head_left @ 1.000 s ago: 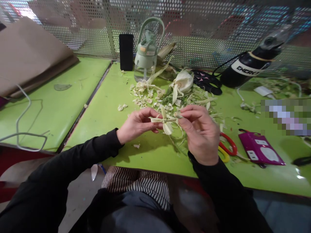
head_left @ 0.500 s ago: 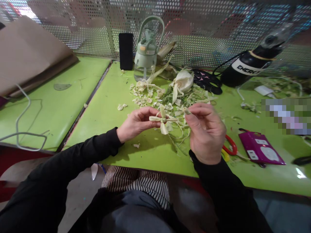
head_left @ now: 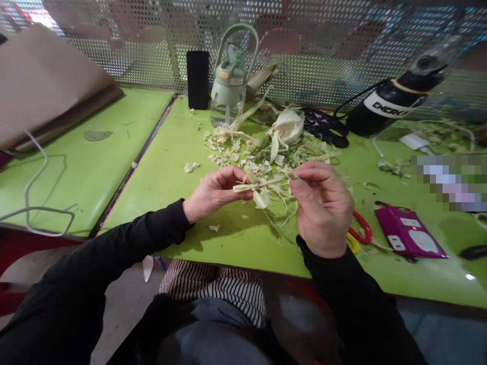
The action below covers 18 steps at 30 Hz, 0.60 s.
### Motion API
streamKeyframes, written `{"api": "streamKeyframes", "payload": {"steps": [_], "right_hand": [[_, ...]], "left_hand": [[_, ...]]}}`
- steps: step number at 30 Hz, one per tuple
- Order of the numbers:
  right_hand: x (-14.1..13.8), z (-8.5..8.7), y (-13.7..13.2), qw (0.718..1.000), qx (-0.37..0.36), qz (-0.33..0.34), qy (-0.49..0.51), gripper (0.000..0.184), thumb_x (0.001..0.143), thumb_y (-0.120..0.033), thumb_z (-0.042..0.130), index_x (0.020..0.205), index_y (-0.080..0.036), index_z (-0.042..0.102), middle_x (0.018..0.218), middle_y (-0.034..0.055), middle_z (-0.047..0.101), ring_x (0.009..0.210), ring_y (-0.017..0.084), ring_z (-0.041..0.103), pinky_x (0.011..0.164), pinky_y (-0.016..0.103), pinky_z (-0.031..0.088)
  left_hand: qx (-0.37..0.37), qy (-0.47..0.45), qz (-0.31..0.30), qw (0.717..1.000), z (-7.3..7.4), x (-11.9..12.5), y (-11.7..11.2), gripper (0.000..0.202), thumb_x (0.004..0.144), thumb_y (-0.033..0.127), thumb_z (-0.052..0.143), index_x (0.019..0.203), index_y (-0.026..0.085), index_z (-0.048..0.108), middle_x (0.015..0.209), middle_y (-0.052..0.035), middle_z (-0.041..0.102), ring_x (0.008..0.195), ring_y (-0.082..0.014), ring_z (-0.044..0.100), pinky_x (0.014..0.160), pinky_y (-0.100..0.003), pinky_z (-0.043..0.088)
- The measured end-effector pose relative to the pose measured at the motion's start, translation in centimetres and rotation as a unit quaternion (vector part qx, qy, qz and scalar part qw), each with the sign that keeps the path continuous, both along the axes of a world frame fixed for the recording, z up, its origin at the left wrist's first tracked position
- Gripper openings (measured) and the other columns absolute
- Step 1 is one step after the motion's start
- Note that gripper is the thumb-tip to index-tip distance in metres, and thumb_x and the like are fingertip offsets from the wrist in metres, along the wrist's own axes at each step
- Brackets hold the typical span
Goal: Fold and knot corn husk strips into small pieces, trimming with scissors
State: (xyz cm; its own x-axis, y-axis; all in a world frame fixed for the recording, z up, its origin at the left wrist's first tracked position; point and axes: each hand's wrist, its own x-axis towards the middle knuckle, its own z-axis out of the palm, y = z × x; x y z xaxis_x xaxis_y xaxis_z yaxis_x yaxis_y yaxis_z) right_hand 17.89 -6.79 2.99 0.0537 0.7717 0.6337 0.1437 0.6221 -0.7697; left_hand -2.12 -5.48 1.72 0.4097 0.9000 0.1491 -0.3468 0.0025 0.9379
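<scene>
My left hand (head_left: 217,192) pinches a small cross-shaped figure of knotted corn husk (head_left: 260,197) between thumb and fingers, its pale arms sticking out around a central knot. To the right, my right hand (head_left: 323,208) is closed in a pinch on a short pale piece of corn husk (head_left: 291,174). One arm of the figure points toward that piece; I cannot tell whether they touch. Both hands hover above the green table (head_left: 160,167). Just behind them lies a heap of husk scraps (head_left: 236,152), with a larger whitish husk (head_left: 288,128) on it.
Behind the scraps stand a water bottle (head_left: 228,96) and a black phone (head_left: 198,80). A black bottle (head_left: 384,109) leans at back right. Red-handled scissors (head_left: 363,227) and a purple pouch (head_left: 411,232) lie right of my right hand. Brown paper (head_left: 53,81) is at far left.
The husk figure has tilted slightly in my left hand, its upper arm leaning more to the left and its lower one shifting right. My right hand has barely moved.
</scene>
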Motion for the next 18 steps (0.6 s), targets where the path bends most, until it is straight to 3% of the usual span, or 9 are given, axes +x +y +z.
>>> {"api": "streamKeyframes", "payload": {"steps": [4,9,18], "right_hand": [[-0.14,0.40,-0.39,0.995,0.030,-0.011,-0.093,0.008,0.087,-0.025,0.073,0.093,-0.031,0.074,0.097,-0.0007,0.066,0.090,0.016,0.062,0.075,0.035,0.057],[-0.61,0.91,-0.97,0.962,0.107,-0.056,-0.246,0.013,0.085,-0.020,0.075,0.094,-0.028,0.074,0.091,-0.0002,0.065,0.088,0.017,0.064,0.076,0.036,0.056],[-0.53,0.51,-0.91,0.944,0.125,-0.085,-0.293,0.011,0.085,-0.019,0.074,0.095,-0.025,0.073,0.090,0.0017,0.064,0.086,0.019,0.065,0.076,0.036,0.055]], "left_hand": [[-0.001,-0.006,-0.004,1.000,0.00,-0.02,0.11,0.033,0.071,0.025,0.085,0.084,0.016,0.056,0.078,0.0039,0.067,0.071,-0.0078,0.067,0.076,-0.025,0.059],[0.006,-0.004,-0.027,1.000,-0.18,0.09,0.22,0.033,0.073,0.024,0.085,0.091,0.014,0.060,0.079,0.0025,0.068,0.069,-0.0083,0.068,0.071,-0.023,0.059],[-0.007,-0.021,-0.024,0.999,-0.22,0.49,-0.13,0.037,0.068,0.023,0.088,0.093,0.013,0.063,0.083,0.0019,0.070,0.074,-0.0082,0.070,0.076,-0.021,0.060]]}}
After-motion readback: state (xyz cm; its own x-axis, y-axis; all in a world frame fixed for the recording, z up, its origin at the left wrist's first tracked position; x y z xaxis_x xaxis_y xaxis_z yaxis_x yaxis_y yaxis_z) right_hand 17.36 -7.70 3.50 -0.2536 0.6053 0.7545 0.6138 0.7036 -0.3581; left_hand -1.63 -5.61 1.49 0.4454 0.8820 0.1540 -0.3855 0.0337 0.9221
